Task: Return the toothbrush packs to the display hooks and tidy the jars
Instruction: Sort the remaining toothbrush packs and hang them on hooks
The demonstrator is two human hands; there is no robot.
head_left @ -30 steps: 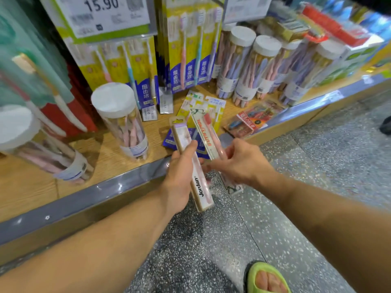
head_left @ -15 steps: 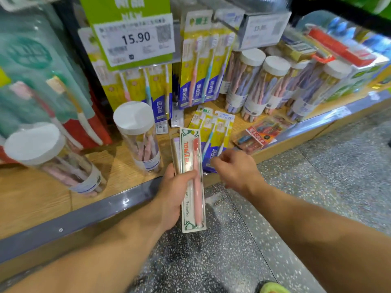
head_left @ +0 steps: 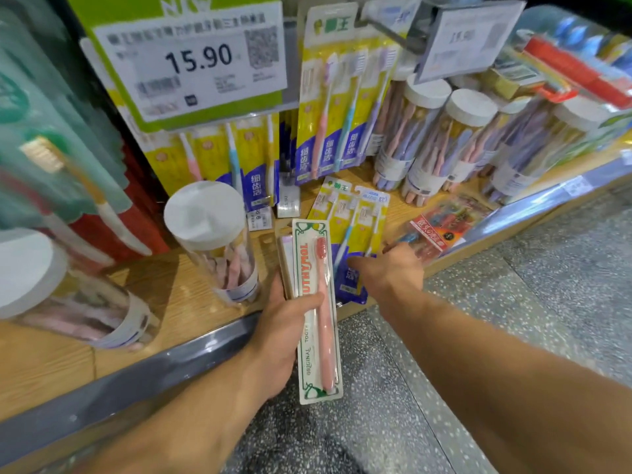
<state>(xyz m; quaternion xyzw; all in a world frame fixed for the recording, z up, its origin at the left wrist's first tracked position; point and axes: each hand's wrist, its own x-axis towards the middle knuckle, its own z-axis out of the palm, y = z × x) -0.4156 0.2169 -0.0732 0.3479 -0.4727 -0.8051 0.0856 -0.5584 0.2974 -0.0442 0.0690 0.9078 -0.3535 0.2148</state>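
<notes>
The left hand [head_left: 280, 333] has its thumb pressed across the face of a white-and-green toothbrush pack [head_left: 318, 313] holding a pink brush, its other fingers wrapped behind; a second, slimmer pack [head_left: 286, 260] sits tucked behind the first in the same grip, only its left edge showing. Both are held upright over the shelf's grey front edge [head_left: 136, 374]. The right hand [head_left: 393, 268] reaches forward palm down over the yellow-and-blue toothbrush packs [head_left: 355, 227] lying flat on the wooden shelf [head_left: 191, 302]; its fingers are extended, but whether they touch or grasp anything I cannot tell. Just right of that hand lies a red pack [head_left: 444, 230], tilted. Left of the held packs stands a clear jar of pink toothbrushes with a white lid [head_left: 212, 234], and further left another such jar [head_left: 65, 295] leans over. More yellow packs [head_left: 338, 107] hang from hooks behind, beside a 15.90 price tag [head_left: 198, 66], and a cluster of lidded jars [head_left: 444, 138] stands at the back right, several of them tilted.
</notes>
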